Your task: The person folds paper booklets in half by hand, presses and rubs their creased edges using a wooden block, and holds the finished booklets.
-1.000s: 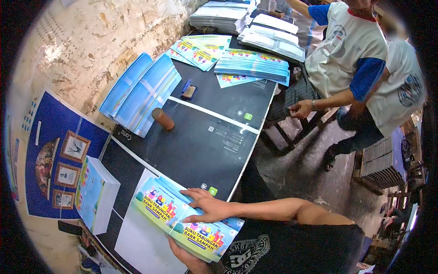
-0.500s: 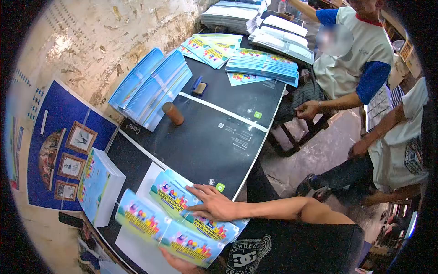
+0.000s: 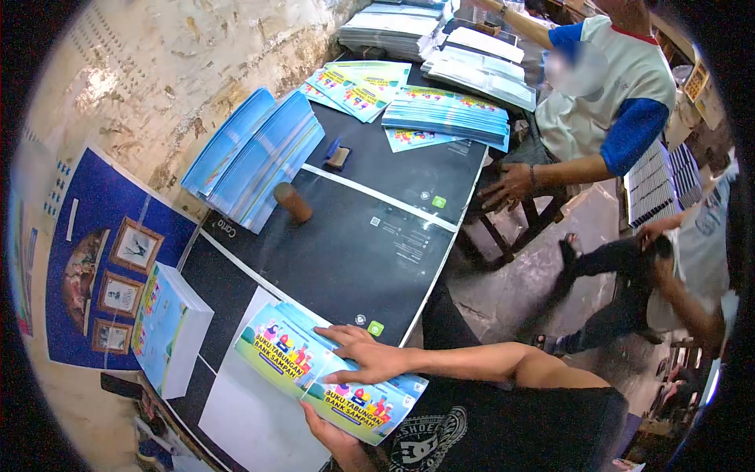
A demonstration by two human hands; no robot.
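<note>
Printed cover sheets (image 3: 275,354) with cartoon figures and the words "Buku Tabungan Bank Sampah" lie stacked in front of me, partly over a white sheet (image 3: 244,409). My right hand (image 3: 366,355) rests across the top of them, fingers stretched and apart. At their lower edge, my left hand (image 3: 334,436) grips the top sheet from below; most of its fingers are hidden under the paper.
A thick booklet stack (image 3: 177,330) stands left, near framed pictures (image 3: 122,295). Beyond are a brown cylinder (image 3: 293,203), a stamp-like blue object (image 3: 338,156), tall blue stacks (image 3: 259,157) and fanned covers (image 3: 448,114). Two other people sit on the right.
My left hand has brought the raised sheet up and right, onto the others. My right hand stays on the stack. The nearer co-worker's hand has opened and shifted left; the other person has leaned.
</note>
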